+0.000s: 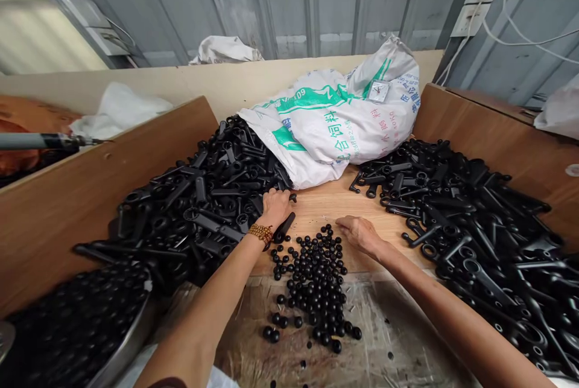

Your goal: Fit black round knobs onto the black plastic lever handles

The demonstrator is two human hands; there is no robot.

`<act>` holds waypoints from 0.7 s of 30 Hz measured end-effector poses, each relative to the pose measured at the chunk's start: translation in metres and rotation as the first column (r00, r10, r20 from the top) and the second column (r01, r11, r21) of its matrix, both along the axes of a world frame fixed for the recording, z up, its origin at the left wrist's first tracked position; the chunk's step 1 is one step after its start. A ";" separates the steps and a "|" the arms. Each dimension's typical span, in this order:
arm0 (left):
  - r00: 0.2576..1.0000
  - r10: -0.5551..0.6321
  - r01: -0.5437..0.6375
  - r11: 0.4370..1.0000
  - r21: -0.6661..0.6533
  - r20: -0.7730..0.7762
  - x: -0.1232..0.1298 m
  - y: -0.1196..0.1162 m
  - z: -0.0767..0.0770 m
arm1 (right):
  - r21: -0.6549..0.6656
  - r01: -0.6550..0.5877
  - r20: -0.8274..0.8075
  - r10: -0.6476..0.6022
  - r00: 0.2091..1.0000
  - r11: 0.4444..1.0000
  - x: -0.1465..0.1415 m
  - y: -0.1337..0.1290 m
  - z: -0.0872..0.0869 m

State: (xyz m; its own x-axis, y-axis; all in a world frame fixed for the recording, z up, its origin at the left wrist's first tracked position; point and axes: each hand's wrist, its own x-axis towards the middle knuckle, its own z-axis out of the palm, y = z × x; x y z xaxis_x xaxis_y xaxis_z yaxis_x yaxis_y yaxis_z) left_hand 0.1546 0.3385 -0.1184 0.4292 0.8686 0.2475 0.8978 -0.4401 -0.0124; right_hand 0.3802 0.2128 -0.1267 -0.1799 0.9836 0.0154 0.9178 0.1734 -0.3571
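Black balls — just beside the right hand's fingers.

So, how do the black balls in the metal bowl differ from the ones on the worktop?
The bowl balls are heaped densely together; the worktop balls spread loosely, with strays around the edges. The bowl balls sit left of the left forearm; the worktop balls lie between both forearms. Both sets look small, round and black.

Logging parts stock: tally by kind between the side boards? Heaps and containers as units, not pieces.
Left black lever heap, right black lever heap: 2
Loose black ball pile: 1
Ball-filled metal basin: 1
Printed sack: 1
Total: 5
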 end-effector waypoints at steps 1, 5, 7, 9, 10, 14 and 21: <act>1.000 0.007 -0.007 1.000 0.015 0.011 -0.002 -0.002 0.002 | 0.018 -0.013 -0.004 0.013 1.000 1.000 -0.003 0.010 0.000; 0.999 0.025 -0.029 0.996 0.084 0.045 -0.014 -0.013 0.013 | 0.085 -0.119 -0.040 0.123 0.992 0.989 -0.020 0.043 -0.005; 0.999 0.021 -0.026 0.993 0.112 0.049 -0.020 -0.020 0.017 | 0.112 -0.190 -0.064 0.198 0.978 0.975 -0.030 0.047 -0.012; 0.999 0.003 -0.009 0.991 0.133 0.051 -0.026 -0.028 0.018 | 0.135 -0.259 -0.091 0.272 0.958 0.956 -0.037 0.040 -0.020; 0.999 -0.012 0.004 0.990 0.141 0.052 -0.029 -0.033 0.018 | 0.146 -0.288 -0.104 0.304 0.947 0.946 -0.039 0.033 -0.024; 0.994 -0.084 0.072 0.985 0.155 0.076 -0.036 -0.053 0.011 | 0.190 -0.346 -0.159 0.376 0.913 0.919 -0.043 -0.005 -0.034; 0.970 -0.171 0.147 0.979 0.145 0.174 -0.033 -0.092 0.006 | 0.212 -0.346 -0.225 0.391 0.893 0.914 -0.051 -0.041 -0.033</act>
